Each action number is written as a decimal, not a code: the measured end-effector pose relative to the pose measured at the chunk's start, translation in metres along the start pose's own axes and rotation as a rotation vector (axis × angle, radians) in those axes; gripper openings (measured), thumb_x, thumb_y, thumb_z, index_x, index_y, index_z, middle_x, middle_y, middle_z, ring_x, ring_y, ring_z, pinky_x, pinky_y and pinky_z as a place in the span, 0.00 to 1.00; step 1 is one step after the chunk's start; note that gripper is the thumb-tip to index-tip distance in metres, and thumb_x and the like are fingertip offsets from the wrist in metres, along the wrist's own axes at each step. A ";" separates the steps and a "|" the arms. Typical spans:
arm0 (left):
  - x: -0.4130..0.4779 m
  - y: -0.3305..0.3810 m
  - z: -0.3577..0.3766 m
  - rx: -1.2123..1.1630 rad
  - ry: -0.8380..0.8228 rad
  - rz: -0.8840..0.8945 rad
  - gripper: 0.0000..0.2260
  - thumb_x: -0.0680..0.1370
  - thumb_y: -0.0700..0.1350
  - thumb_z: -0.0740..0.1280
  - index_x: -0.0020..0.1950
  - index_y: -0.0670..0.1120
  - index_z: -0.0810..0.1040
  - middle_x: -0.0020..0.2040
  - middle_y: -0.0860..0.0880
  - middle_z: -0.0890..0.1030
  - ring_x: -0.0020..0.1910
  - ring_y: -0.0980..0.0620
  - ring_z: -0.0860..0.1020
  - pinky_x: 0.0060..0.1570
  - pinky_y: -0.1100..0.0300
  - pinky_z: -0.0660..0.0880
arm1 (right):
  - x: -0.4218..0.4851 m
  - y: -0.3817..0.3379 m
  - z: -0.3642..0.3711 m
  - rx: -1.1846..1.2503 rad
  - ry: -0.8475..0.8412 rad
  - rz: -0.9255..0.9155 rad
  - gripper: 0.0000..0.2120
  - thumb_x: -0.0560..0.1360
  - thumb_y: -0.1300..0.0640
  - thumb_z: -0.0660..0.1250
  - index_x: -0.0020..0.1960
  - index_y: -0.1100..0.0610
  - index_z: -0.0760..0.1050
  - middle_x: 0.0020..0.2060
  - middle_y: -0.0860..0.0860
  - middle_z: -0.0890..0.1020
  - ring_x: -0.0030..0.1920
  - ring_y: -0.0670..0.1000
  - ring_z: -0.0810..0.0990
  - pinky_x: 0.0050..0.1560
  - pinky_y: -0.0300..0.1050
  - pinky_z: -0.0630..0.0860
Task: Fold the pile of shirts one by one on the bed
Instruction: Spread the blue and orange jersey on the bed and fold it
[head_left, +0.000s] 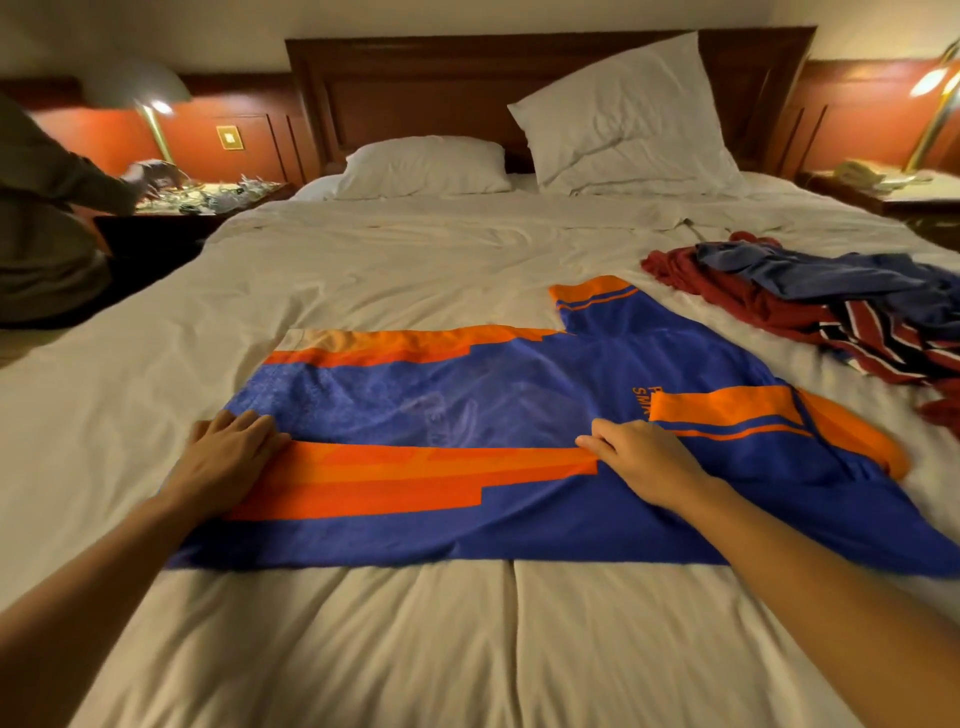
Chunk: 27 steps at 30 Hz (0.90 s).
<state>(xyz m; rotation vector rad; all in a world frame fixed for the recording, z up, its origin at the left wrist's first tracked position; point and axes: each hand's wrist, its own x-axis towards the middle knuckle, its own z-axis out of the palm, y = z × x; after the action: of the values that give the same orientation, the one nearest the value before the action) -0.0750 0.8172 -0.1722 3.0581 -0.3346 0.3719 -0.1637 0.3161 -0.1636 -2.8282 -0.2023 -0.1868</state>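
Blue-and-orange jersey (467, 395), mid-frame | left grip (228, 452) flat, pinning hem; right grip (641, 462) clamped on fold, seemingly setting crease | red-and-blue shirt pile (810, 280), right

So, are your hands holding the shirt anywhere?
The right hand pinches the blue-and-orange shirt by its folded edge; the left hand just presses flat on it.

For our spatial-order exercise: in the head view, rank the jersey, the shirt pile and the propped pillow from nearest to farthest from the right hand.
1. Jersey: under the right hand, touching it.
2. Shirt pile: farther right.
3. Propped pillow: against the headboard.
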 end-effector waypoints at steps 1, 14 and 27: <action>0.002 -0.002 -0.001 0.011 -0.008 -0.021 0.08 0.83 0.54 0.59 0.45 0.54 0.70 0.49 0.50 0.77 0.56 0.43 0.73 0.57 0.45 0.62 | 0.003 0.000 -0.002 -0.007 -0.002 0.001 0.19 0.83 0.44 0.58 0.39 0.54 0.64 0.28 0.49 0.71 0.32 0.54 0.73 0.30 0.47 0.58; 0.010 0.040 0.006 -0.093 -0.003 -0.102 0.21 0.79 0.66 0.56 0.59 0.53 0.76 0.58 0.45 0.74 0.62 0.38 0.70 0.62 0.41 0.60 | -0.013 0.048 -0.014 -0.107 0.278 0.073 0.18 0.79 0.38 0.57 0.55 0.47 0.78 0.54 0.48 0.77 0.56 0.55 0.76 0.57 0.55 0.69; 0.074 0.359 0.035 -0.559 -0.224 0.297 0.28 0.79 0.67 0.54 0.75 0.56 0.69 0.77 0.53 0.67 0.78 0.50 0.59 0.76 0.42 0.50 | -0.028 0.167 -0.067 -0.163 -0.019 0.515 0.29 0.79 0.34 0.57 0.75 0.48 0.65 0.70 0.57 0.70 0.70 0.63 0.67 0.68 0.60 0.64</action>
<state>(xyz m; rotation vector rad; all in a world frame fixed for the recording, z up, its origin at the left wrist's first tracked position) -0.0751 0.4492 -0.1823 2.4992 -0.7601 -0.0591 -0.1722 0.1344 -0.1521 -2.9271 0.5569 -0.0630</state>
